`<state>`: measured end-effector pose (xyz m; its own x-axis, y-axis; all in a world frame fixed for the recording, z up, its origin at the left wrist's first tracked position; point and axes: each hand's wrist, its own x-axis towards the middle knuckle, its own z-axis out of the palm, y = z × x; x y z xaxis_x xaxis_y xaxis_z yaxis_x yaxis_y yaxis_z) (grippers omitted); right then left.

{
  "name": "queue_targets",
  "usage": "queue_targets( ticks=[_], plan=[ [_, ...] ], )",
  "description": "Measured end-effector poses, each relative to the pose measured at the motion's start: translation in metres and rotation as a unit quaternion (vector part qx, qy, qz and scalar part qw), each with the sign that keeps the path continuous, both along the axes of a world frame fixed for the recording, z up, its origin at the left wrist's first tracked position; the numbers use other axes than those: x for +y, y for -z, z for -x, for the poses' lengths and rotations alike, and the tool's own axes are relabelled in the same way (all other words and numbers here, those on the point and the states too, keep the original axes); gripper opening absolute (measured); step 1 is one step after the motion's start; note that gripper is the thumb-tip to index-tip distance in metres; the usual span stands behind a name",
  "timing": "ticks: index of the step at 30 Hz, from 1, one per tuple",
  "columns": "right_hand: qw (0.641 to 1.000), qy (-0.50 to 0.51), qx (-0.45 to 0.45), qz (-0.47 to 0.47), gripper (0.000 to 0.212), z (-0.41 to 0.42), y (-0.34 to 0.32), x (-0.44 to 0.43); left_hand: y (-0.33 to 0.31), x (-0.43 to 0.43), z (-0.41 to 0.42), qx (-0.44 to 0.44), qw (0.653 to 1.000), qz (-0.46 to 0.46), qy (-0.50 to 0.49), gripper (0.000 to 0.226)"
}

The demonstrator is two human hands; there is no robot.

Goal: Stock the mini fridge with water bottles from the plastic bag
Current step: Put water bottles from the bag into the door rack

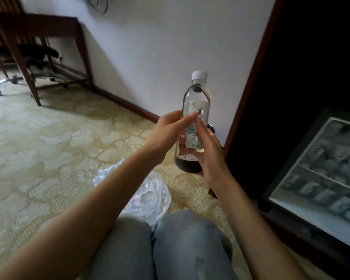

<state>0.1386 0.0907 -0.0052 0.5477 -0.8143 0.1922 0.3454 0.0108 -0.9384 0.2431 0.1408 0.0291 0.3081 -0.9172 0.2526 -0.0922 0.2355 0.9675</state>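
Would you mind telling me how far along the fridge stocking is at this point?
Done: the mini fridge shows rows of items, too blurred to identify. In hand: one capped water bottle, upright in the grip of the right hand, the left hand touching its label. Left: this bottle is not yet in the fridge, and the plastic bag lies on the carpet, its contents unclear.

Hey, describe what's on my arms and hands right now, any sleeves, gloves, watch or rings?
The left arm and right arm are bare to the frame's edge, no sleeves showing. The left hand and right hand wear no gloves; no watch, bracelet or ring is visible on wrists or fingers.
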Motion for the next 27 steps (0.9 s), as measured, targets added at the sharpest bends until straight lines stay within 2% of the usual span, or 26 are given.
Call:
queue_targets(
  ticks=[5, 8, 12, 17, 22, 27],
  plan=[
    [0.999, 0.041, -0.019, -0.007, 0.022, 0.015, -0.032, 0.026, -0.028, 0.017, 0.035, 0.041, 0.998, 0.018, -0.037, 0.033],
    [0.999, 0.054, 0.004, -0.003, 0.029, 0.017, -0.037, 0.034, -0.023, 0.027, 0.044, 0.100, 0.993, 0.042, -0.055, 0.031],
    [0.995, 0.044, 0.085, -0.011, 0.038, 0.032, -0.020, 0.028, -0.001, 0.036, 0.052, 0.177, 0.982, 0.037, -0.046, 0.019],
    [0.995, 0.028, 0.090, -0.032, 0.027, 0.045, -0.010, 0.018, 0.003, 0.035, 0.054, 0.151, 0.988, 0.009, -0.039, 0.033],
    [0.991, 0.085, 0.102, -0.005, 0.029, 0.052, -0.029, 0.015, -0.006, 0.019, 0.052, 0.161, 0.987, 0.000, 0.004, 0.026],
    [0.977, 0.165, 0.133, -0.020, 0.033, 0.082, -0.041, 0.006, -0.004, -0.016, 0.072, 0.167, 0.982, -0.030, 0.087, 0.018]
  ],
)
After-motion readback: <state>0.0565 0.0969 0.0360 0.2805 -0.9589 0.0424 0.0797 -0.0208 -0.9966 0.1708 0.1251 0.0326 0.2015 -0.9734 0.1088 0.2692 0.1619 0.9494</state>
